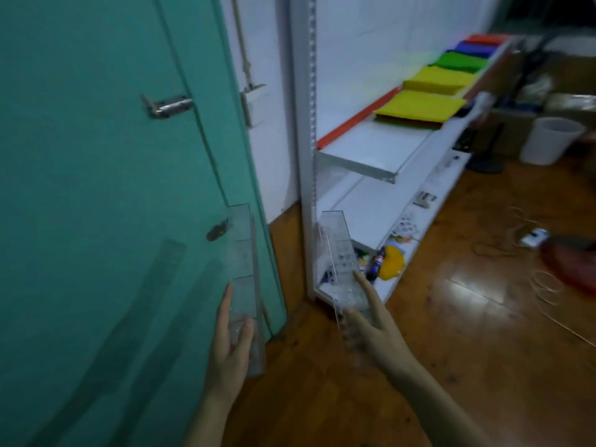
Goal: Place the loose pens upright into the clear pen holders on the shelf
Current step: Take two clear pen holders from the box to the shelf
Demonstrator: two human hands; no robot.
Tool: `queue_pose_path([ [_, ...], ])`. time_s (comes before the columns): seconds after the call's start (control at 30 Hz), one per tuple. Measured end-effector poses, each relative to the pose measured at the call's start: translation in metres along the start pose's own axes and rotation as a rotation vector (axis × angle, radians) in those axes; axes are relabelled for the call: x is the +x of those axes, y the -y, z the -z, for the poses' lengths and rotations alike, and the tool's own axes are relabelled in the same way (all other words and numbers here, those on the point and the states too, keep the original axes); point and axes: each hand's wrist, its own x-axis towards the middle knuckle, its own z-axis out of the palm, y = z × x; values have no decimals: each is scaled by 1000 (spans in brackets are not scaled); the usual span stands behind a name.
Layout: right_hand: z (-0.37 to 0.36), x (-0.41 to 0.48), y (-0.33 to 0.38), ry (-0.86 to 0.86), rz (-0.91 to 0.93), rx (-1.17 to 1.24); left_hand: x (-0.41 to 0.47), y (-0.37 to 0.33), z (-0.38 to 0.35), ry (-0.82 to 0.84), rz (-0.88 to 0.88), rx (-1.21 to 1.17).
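My left hand (230,337) grips a long clear pen holder (242,253) with several compartments, held in front of the green door. In my right hand (367,321) is a second clear pen holder (337,250), with round holes in its top, held beside the white shelf post. The white shelf (364,150) runs away to the right at about chest level. No loose pens can be made out; the frame is blurred.
A green door (96,156) with a metal latch fills the left. Coloured paper stacks (422,104) lie on the shelf. The bottom shelf holds small items and a yellow object (392,261). On the wooden floor are a white bucket (550,140), cables and a power strip (533,237).
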Motion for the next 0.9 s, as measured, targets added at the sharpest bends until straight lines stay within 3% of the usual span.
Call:
queue_pose_path([
  [0.47, 193, -120, -13, -607, 13, 7, -4, -92, -239, 646, -226, -95],
  [0.9, 410, -233, -26, -901, 0, -43, -109, -169, -491, 830, -397, -153],
])
